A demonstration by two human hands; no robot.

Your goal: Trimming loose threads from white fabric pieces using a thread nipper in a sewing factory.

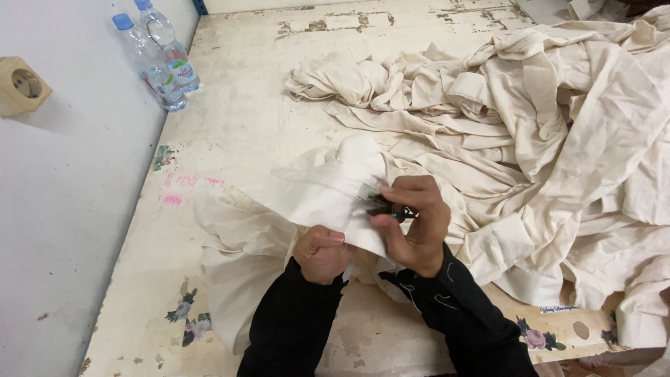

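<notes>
Soft, creased cream garment (307, 202) is lying bunched on the worn, paint-chipped table (237, 105), near its front edge. The left hand (322, 253) is gripping the cloth's edge, fingers curled tight into a fist around the fold. The right hand (413, 222) is pinching a small dark tool with a green tip (386, 207) between closed thumb and fingers, pressed against the fabric. A heap of similar cream garments (558, 132) is lying to the right. Two clear plastic bottles (159, 59) with blue caps are resting against the wall; their contents cannot be judged.
</notes>
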